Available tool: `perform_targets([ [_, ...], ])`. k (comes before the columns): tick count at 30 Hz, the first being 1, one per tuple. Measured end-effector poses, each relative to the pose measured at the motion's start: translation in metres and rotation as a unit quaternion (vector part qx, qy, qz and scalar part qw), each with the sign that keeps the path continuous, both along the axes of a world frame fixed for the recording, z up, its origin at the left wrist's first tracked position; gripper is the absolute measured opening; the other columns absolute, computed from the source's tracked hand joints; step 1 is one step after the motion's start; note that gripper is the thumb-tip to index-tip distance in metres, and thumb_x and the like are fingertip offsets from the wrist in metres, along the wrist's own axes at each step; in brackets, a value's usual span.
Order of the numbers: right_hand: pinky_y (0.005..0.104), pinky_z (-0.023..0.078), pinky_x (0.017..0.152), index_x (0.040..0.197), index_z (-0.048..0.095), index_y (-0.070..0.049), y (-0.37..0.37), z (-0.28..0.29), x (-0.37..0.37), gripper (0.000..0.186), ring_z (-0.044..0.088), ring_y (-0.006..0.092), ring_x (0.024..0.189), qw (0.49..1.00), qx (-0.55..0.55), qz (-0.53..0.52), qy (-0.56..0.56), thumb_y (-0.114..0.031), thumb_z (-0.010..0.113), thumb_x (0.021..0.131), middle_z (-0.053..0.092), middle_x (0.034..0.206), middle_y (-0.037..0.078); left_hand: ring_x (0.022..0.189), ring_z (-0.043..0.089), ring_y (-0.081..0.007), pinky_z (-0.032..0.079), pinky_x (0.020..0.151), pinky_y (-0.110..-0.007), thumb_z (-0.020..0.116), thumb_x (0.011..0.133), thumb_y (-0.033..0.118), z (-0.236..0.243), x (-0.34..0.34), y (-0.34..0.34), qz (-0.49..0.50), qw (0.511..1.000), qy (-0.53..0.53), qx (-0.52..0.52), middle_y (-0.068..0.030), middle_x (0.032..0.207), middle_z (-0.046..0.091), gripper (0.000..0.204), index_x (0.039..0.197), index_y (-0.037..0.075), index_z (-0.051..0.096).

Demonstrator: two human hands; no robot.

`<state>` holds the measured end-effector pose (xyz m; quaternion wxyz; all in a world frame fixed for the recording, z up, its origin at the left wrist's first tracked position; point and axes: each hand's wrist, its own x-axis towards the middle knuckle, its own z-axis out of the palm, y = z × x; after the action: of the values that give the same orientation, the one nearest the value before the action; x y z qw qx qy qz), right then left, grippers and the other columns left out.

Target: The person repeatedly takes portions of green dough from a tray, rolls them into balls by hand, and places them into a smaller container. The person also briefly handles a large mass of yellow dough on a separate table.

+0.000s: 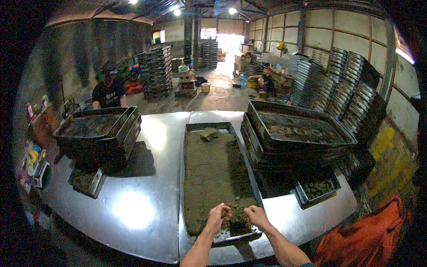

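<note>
A long shallow tray point(182, 187) lies on the metal table in front of me, filled with a flat greenish-brown slab point(204, 173). The slab's near right end is broken into crumbs point(239, 216), and some tray bottom shows there. Over this near end hangs my left hand point(218, 217), its fingers curled inward. Opposite it, my right hand point(258, 218) is close to the tray's right rim with fingertips pinched together. Whatever either hand holds is too small to make out. A loose chunk point(208, 134) of similar material rests on the slab's far end.
Stacked dark trays stand on the metal table point(164, 204) at left point(98, 133) and right point(298, 133). A small tray of dark lumps point(318, 190) sits at right, another small tray point(87, 181) at left. Orange cloth point(362, 236) hangs near right. A person point(109, 89) is beyond the left stack.
</note>
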<state>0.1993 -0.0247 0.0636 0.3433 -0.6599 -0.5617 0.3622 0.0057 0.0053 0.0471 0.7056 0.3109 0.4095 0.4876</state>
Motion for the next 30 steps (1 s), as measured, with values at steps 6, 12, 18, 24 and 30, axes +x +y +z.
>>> perform_targets([
  [6, 0.0261, 0.040, 0.045, 0.089, 0.055, -0.003, -0.004, 0.002, -0.022, 0.029, 0.053, 0.0129, 0.055, 0.903, -0.157, -0.046, 0.397, -0.031, 0.054, 0.093, 0.056, 0.072, 0.007, 0.056, 0.057, -0.0132, 0.034, 0.039, -0.024, 0.050, 0.094, 0.038, 0.006, -0.047, -0.005, 0.001, 0.992, -0.080, -0.100, -0.0066, 0.070, 0.060, 0.036, 0.085, 0.004, 0.061],
  [12, 0.0261, 0.036, 0.041, 0.081, 0.056, -0.007, 0.006, -0.026, -0.048, 0.025, 0.048, 0.0119, 0.048, 0.968, -0.173, 0.078, 0.165, -0.029, 0.053, 0.093, 0.056, 0.068, 0.002, 0.045, 0.048, -0.0115, 0.031, 0.037, -0.024, 0.053, 0.092, 0.038, -0.013, -0.044, -0.022, 0.081, 0.993, 0.005, -0.088, -0.0025, 0.062, 0.054, 0.035, 0.072, 0.009, 0.055],
  [18, 0.0318, 0.052, 0.056, 0.106, 0.052, 0.001, -0.025, 0.004, 0.052, 0.027, 0.063, 0.0212, 0.067, 0.921, -0.191, 0.123, 0.317, -0.003, 0.064, 0.082, 0.065, 0.089, 0.015, 0.072, 0.061, -0.0177, 0.048, 0.056, -0.031, 0.053, 0.091, 0.024, -0.018, 0.040, -0.042, 0.053, 0.998, 0.021, -0.030, -0.0073, 0.083, 0.060, 0.021, 0.089, 0.004, 0.060],
  [24, 0.0295, 0.050, 0.049, 0.106, 0.055, 0.001, -0.039, 0.007, 0.225, 0.032, 0.062, 0.0191, 0.061, 0.939, -0.117, -0.086, 0.313, -0.004, 0.068, 0.077, 0.064, 0.078, 0.011, 0.072, 0.062, -0.0202, 0.053, 0.062, -0.031, 0.056, 0.089, 0.026, -0.024, 0.240, -0.008, -0.126, 0.986, 0.100, -0.047, -0.0120, 0.088, 0.061, 0.028, 0.097, -0.001, 0.058],
  [30, 0.0279, 0.048, 0.051, 0.113, 0.052, -0.001, 0.004, 0.008, 0.387, 0.031, 0.060, 0.0180, 0.069, 0.875, 0.156, -0.232, 0.395, -0.006, 0.060, 0.084, 0.057, 0.100, 0.010, 0.074, 0.064, -0.0242, 0.051, 0.063, -0.037, 0.054, 0.085, 0.054, 0.059, 0.401, 0.044, -0.205, 0.952, 0.207, 0.095, -0.0160, 0.086, 0.063, 0.061, 0.107, -0.003, 0.056],
])
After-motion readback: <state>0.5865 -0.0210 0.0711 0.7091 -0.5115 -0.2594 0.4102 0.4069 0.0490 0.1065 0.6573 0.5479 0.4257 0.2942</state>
